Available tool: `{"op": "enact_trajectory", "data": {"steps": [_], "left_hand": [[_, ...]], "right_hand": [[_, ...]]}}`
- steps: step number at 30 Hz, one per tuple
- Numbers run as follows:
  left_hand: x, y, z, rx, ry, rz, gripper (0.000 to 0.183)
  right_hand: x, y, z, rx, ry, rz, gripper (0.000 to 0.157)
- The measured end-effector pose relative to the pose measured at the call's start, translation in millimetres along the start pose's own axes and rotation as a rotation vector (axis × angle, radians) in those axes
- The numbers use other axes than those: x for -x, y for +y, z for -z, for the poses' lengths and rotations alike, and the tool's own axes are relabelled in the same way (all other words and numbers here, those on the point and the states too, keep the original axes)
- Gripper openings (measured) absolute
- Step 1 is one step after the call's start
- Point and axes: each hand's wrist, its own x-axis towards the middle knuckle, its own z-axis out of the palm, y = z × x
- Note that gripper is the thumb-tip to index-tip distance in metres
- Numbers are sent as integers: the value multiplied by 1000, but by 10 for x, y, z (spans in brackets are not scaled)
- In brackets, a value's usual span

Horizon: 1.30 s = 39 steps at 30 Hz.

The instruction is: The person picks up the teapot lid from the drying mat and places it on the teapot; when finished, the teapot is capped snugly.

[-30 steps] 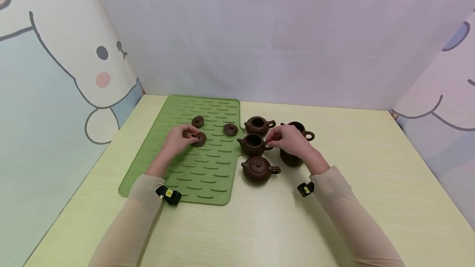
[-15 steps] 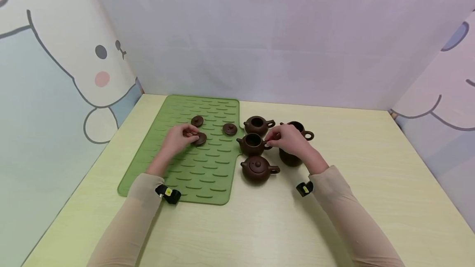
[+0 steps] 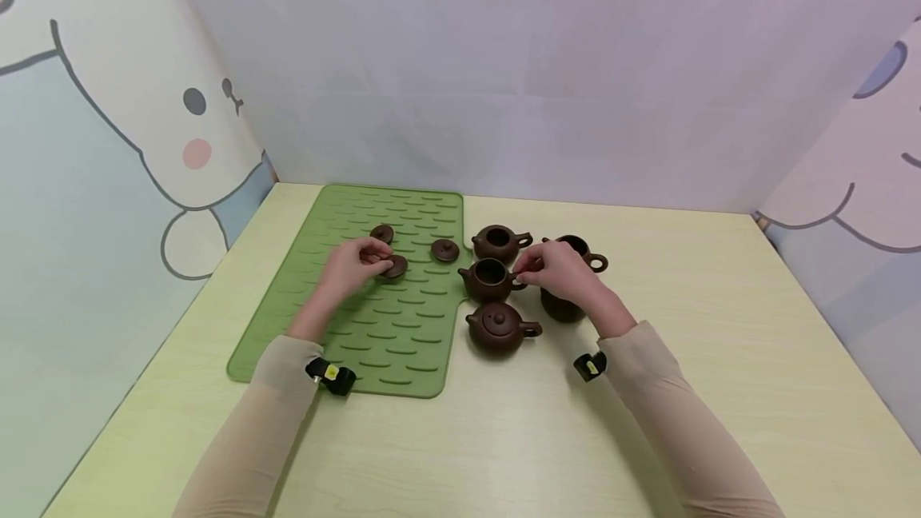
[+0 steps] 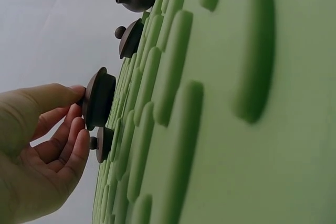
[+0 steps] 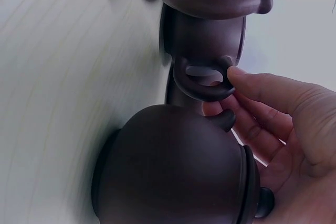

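Observation:
My left hand [image 3: 352, 266] pinches the knob of a dark brown teapot lid [image 4: 98, 100] between thumb and fingers. The lid is raised off the green mat [image 3: 360, 334], as the left wrist view shows. Two more lids lie near it, one behind [image 3: 382, 233] and one to the right [image 3: 445, 250]. With thumb and fingertips, my right hand [image 3: 564, 270] grips the handle [image 5: 202, 88] of a lidless teapot [image 3: 489, 280] at the mat's right edge. Under that hand stands a lidded teapot [image 5: 173, 166], partly hidden in the head view.
Close in front is another lidded teapot [image 3: 498, 329]. Behind the gripped one stands an open teapot [image 3: 498, 243], with a further open teapot [image 3: 580, 249] to the right, partly behind my right hand. All stand on a pale wooden table [image 3: 705, 326] enclosed by fabric walls.
My left hand has shifted slightly to the right, carrying the lid up off the mat. My right hand keeps its grip on the teapot's handle.

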Motion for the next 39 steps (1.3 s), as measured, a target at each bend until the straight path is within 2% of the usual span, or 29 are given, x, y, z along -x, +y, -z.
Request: {"op": "enact_trajectory", "data": {"steps": [6, 17, 39], "left_hand": [[-15, 33, -36, 34, 6, -21, 23], [-57, 167, -110, 38, -6, -22, 21], [-121, 478, -268, 69, -20, -123, 22]], "right_hand": [[2, -5, 2, -3, 0, 4, 6], [12, 2, 10, -4, -1, -1, 6], [2, 2, 11, -9, -5, 8, 5]]}}
